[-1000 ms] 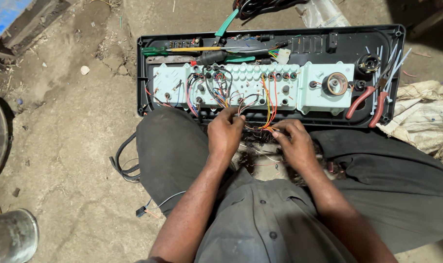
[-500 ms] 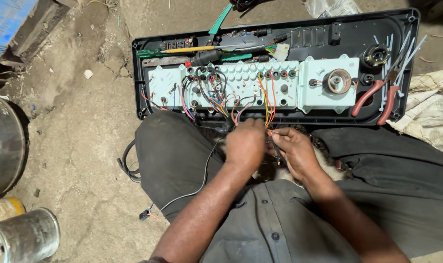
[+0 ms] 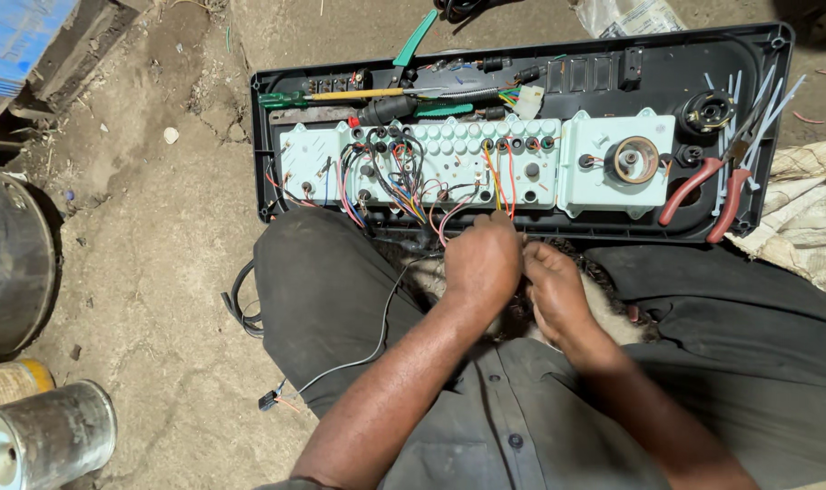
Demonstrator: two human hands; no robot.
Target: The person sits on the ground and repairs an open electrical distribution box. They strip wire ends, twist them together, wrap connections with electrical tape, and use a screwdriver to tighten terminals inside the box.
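A black instrument housing (image 3: 277, 91) lies on the dirt floor against my knees, with a pale green board (image 3: 449, 145) inside it. Several coloured wires (image 3: 404, 195) run from the board to its near edge. My left hand (image 3: 481, 268) is curled over the ends of those wires just below the housing. My right hand (image 3: 554, 290) sits against it, fingers pinched on the same wire ends. The fingertips are mostly hidden behind the backs of the hands.
A green-handled screwdriver (image 3: 340, 95), red-handled pliers (image 3: 703, 191) and white cable ties (image 3: 758, 100) lie in the housing. A thin black cable with a plug (image 3: 340, 367) trails over my left leg. Metal tins (image 3: 45, 436) and a dark drum (image 3: 9, 263) stand left; a sack (image 3: 808, 218) lies right.
My hands have drawn slightly back from the board's edge toward my lap and closed together on the wire ends. The view has shifted a little to the right.
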